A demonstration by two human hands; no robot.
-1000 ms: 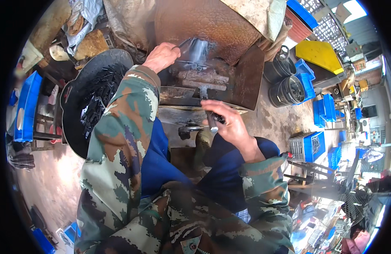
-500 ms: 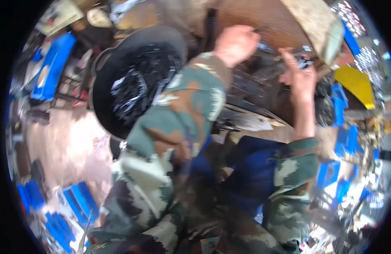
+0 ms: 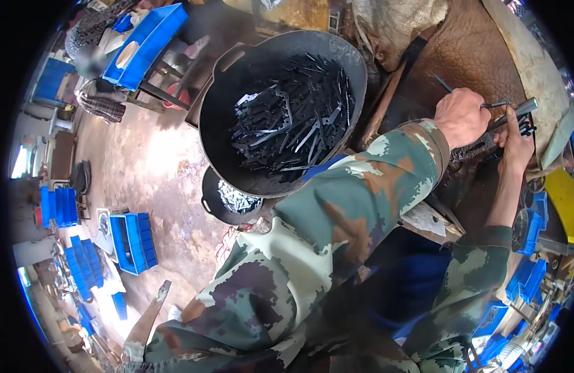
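Note:
My left hand (image 3: 464, 118) is closed on a thin dark metal strip (image 3: 442, 82) whose pointed end sticks out past the knuckles. Another slim dark piece (image 3: 499, 104) spans from its fingertips toward the right hand. My right hand (image 3: 516, 146) is closed around several small dark metal pieces (image 3: 527, 127), its index finger extended against the slim piece. Beside it shows a shiny metal cylinder (image 3: 527, 105); whether the hand grips this is unclear. Both hands are above a dark, greasy work surface (image 3: 480, 177), near a brown leathery sheet (image 3: 480, 50).
Left of my arm stands a large black basin (image 3: 209, 124) heaped with dark metal strips (image 3: 293, 118). A smaller basin (image 3: 209, 202) below it holds shiny pieces. Blue bins (image 3: 134, 242) stand on the floor (image 3: 169, 161). A yellow panel (image 3: 562, 202) is at right. Another person (image 3: 100, 102) is far left.
My view has swung left, so the basin and hands appear farther right. My hands have come closer together, with the slim dark piece now between them.

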